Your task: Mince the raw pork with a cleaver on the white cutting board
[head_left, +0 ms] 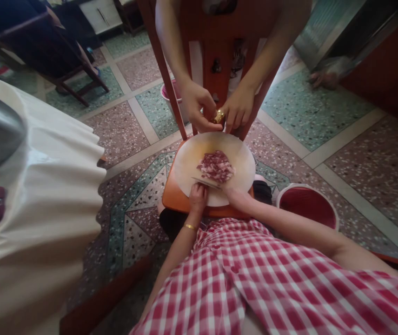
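A round whitish chopping board (185, 160) rests on an orange wooden chair seat (171, 197) in front of me. Chopped red and pale meat (216, 166) is heaped near its middle. My right hand (239, 199) is closed around the handle end of a knife (206, 183), whose blade lies across the board just on my side of the meat. My left hand (198, 197), with a gold bangle on the wrist, is at the board's near edge. Its fingers are curled up against the blade near the tip; whether they grip it is hidden.
Across the board, another person's two hands (216, 109) hold a small shiny gold object (219, 116) before the chair back. A red-lined bucket (307, 207) stands on the floor at right. On the left is a table with a cream cloth (52, 186). Someone sits further back.
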Demonstrator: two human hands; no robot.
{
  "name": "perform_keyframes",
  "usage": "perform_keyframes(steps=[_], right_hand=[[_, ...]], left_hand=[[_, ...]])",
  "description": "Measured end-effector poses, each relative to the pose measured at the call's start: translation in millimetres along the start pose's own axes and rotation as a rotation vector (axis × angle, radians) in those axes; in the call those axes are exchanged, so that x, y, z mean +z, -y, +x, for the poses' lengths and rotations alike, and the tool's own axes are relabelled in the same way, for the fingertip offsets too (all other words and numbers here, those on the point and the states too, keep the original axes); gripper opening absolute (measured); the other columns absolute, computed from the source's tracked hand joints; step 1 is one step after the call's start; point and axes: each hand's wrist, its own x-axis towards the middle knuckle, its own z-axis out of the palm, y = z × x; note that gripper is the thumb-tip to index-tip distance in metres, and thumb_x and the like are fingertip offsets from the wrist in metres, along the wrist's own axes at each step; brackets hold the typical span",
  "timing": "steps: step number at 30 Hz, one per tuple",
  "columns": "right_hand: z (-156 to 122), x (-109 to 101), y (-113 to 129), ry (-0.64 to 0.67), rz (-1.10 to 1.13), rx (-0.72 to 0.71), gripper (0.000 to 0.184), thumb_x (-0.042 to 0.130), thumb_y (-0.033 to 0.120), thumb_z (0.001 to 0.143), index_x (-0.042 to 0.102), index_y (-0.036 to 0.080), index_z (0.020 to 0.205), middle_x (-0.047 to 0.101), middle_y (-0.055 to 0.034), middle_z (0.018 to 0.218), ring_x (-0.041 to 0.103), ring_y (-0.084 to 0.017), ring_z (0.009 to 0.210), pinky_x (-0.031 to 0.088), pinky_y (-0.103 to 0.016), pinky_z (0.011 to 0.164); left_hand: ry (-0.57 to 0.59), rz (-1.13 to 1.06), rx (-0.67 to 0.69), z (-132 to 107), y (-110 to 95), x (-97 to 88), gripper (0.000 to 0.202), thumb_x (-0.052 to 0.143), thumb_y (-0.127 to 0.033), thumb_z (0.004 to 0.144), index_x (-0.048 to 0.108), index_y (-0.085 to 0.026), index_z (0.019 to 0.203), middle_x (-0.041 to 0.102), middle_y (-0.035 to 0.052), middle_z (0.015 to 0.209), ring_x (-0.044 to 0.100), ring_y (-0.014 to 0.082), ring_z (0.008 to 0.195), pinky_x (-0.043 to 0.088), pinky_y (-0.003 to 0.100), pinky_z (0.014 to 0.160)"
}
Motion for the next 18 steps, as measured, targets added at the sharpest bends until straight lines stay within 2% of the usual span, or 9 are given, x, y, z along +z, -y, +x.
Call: perform_keyframes(steps=[2, 5, 13, 15, 18], right_hand=[[-12, -3, -13, 0.007, -0.043, 0.051, 0.038, 0.031, 0.011, 0.088, 0.044, 0.013, 0.124, 0.064, -0.015, 0.096, 0.061, -0.025, 0.088, 0.046, -0.036, 0.074], [-15, -9, -16, -0.006, -0.066, 0.091, 0.036, 0.031, 0.013, 0.088, 0.045, 0.012, 0.121, 0.065, -0.0146, 0.089, 0.063, -0.026, 0.082, 0.046, -0.035, 0.068], [-18, -8, 4, -0.023, -0.012, -0.08, 0.04, 0.031, 0.011, 0.087, 0.046, 0.01, 0.124, 0.065, -0.0166, 0.095, 0.062, -0.025, 0.084, 0.045, -0.036, 0.074], [-12, -7, 6, -0.032, 0.026, -0.112, 0.04, 0.03, 0.011, 0.088, 0.045, 0.01, 0.125, 0.064, -0.016, 0.099, 0.061, -0.024, 0.088, 0.044, -0.036, 0.078], [12, -6, 19, -0.074, 0.075, -0.12, 0.042, 0.028, 0.011, 0.089, 0.042, 0.012, 0.128, 0.061, -0.0153, 0.11, 0.056, -0.024, 0.099, 0.041, -0.037, 0.086]], left_hand=[[-0.002, -0.051, -0.009, 2, -3, -3.7, 0.017, 0.046, -0.02, 0.085, 0.061, -0.018, 0.093, 0.058, 0.0098, 0.096, 0.052, 0.0186, 0.094, 0.044, 0.035, 0.083], [-0.012, -0.09, -0.017, 3, -6, -8.3, 0.019, 0.046, -0.022, 0.086, 0.06, -0.017, 0.097, 0.058, 0.0103, 0.098, 0.052, 0.0182, 0.095, 0.043, 0.034, 0.084], [-0.021, -0.049, -0.008, -1, 1, -1.1, 0.014, 0.046, -0.02, 0.085, 0.057, -0.015, 0.092, 0.059, 0.0102, 0.087, 0.053, 0.0201, 0.088, 0.044, 0.036, 0.08], [-0.015, -0.047, -0.012, -2, 3, 1.5, 0.015, 0.046, -0.019, 0.084, 0.057, -0.016, 0.094, 0.059, 0.0105, 0.088, 0.053, 0.0207, 0.089, 0.044, 0.037, 0.08], [-0.001, -0.035, -0.039, -3, 4, 3.6, 0.014, 0.046, -0.019, 0.083, 0.058, -0.016, 0.091, 0.058, 0.0103, 0.085, 0.053, 0.0214, 0.087, 0.044, 0.037, 0.078]])
